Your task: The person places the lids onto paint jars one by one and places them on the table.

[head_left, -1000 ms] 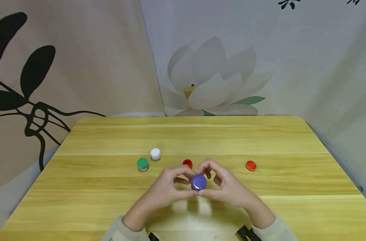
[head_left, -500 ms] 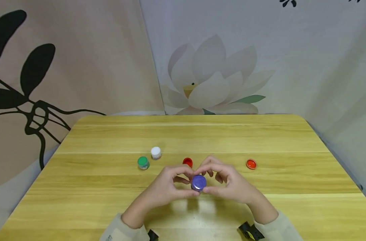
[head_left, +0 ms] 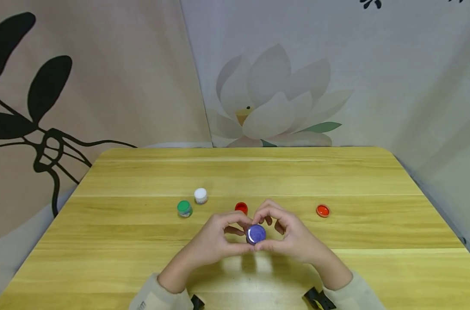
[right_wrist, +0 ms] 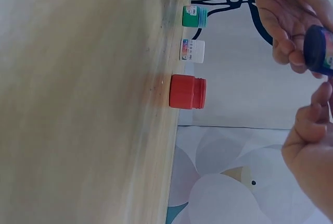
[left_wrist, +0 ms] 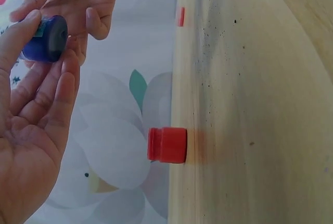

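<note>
A small blue-purple paint jar (head_left: 256,234) is held above the table between both hands, its round lid facing up in the head view. My left hand (head_left: 219,241) grips the jar's left side between thumb and fingers. From the other side, my right hand (head_left: 291,238) pinches the lid's edge with thumb and index finger, its other fingers loosely curled. In the left wrist view, the dark base of the jar (left_wrist: 51,39) shows. Just beyond the hands stands an open red jar (head_left: 241,207), partly covered by the left hand.
On the wooden table (head_left: 142,172), a green-lidded jar (head_left: 184,209) and a white jar (head_left: 200,196) stand to the left. A red lid (head_left: 322,211) lies on the right. Patterned cloth (head_left: 297,86) hangs behind the table's far edge.
My right thumb and index finger shifted around the lid's edge to the right, then came back to the near and far sides. The left hand has kept its grip on the jar.
</note>
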Available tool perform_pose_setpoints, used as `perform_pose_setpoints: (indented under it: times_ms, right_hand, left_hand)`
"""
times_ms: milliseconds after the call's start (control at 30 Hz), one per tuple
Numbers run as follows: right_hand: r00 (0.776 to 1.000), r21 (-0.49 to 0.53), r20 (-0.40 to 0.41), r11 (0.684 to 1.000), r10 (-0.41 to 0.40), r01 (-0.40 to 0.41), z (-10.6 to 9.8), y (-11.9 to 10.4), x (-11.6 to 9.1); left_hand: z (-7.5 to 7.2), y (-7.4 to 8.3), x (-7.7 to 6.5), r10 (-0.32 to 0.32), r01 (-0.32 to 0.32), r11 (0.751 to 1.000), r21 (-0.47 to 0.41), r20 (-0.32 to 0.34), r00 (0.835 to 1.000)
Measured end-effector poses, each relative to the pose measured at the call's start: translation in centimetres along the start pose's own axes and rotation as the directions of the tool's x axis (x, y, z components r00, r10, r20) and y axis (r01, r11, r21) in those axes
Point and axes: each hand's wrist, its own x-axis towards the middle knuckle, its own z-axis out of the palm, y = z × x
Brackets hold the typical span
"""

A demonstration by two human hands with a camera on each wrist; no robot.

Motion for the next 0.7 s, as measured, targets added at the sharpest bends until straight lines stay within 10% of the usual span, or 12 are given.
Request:
perform_pose_setpoints:
  times_ms: [700]
  right_hand:
    - [0.985,-0.119,-0.172,0.992,0.017,-0.038,1.01,-0.57,0.11]
  left_hand:
    - [0.21,-0.02,-0.08,0.001,0.012,0.992,0.125,-0.104,0.995]
